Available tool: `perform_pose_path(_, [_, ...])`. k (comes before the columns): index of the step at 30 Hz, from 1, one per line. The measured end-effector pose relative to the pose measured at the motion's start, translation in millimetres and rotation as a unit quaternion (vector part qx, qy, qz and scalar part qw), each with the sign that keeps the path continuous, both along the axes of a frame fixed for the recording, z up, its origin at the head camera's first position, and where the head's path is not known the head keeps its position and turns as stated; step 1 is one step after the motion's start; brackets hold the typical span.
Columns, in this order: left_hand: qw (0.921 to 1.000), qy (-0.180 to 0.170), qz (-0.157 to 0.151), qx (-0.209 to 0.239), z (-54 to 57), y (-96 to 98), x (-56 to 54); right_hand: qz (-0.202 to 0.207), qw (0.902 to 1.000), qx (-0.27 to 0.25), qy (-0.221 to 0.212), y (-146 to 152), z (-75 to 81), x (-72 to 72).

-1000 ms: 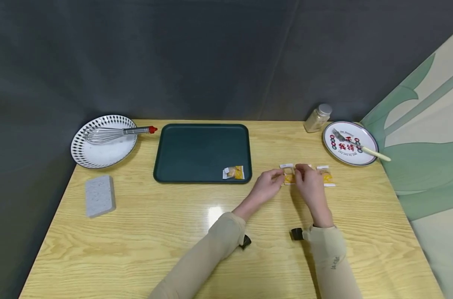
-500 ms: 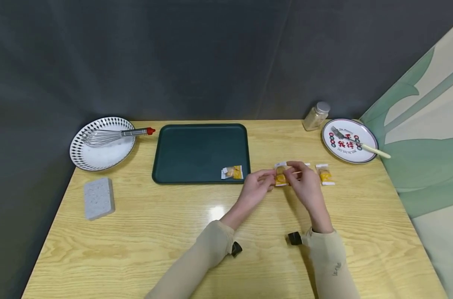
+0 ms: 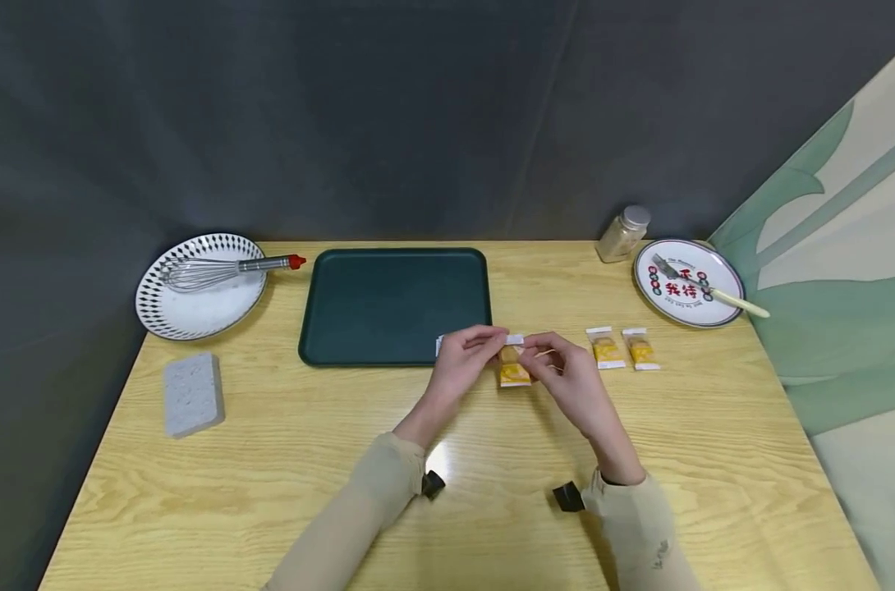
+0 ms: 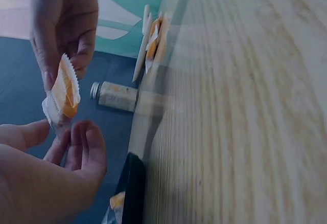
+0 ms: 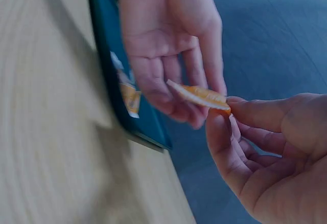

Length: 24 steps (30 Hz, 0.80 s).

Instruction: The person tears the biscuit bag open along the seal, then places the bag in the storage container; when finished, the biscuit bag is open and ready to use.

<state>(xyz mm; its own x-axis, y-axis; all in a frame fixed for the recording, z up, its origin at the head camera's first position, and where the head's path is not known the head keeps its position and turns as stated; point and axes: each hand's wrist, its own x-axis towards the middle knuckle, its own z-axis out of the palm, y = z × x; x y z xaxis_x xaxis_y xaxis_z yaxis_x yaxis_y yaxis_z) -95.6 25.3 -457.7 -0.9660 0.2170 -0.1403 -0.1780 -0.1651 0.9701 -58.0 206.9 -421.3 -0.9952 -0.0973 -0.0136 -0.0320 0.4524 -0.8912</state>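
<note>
A small wrapped snack packet [image 3: 515,371], yellow with white crimped ends, is held up between both hands in front of the tray. My right hand [image 3: 576,390] pinches its right side between thumb and finger, which shows closely in the right wrist view. At the other side, my left hand [image 3: 453,373] has thumb and curled fingers around the packet's end in the left wrist view. A dark green tray [image 3: 396,287] lies just behind the left hand. Inside it is another snack packet [image 5: 130,100], mostly hidden by that hand in the head view.
Two similar packets [image 3: 606,349] lie side by side to the right. Behind them stand a lidded jar [image 3: 622,235] and a plate [image 3: 658,300] with a fork [image 3: 721,295]. At left are a patterned bowl [image 3: 204,316] bearing a whisk [image 3: 248,264] and a grey sponge [image 3: 194,396].
Both hands have moved left, carrying the snack packet from beside the other packets toward the tray's front right corner. Two packets stay behind on the table.
</note>
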Motion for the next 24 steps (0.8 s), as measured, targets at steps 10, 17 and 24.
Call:
perform_pose_path(10, [0.9992, 0.033, -0.008, -0.022, -1.0, -19.7, -1.6, -0.014, 0.9993, -0.029, 0.018, -18, -6.0, -4.7])
perform_pose_path(17, [0.9987, 0.041, -0.02, -0.021, -2.0, -24.3, -1.9, -0.024, 0.9989, -0.024, 0.032, -25, -7.1, -13.6])
perform_pose_path(24, [0.9986, 0.026, -0.03, -0.033, -2.1, -29.0, -3.3, -0.021, 0.9988, -0.04, 0.019, -30, -9.9, -16.5])
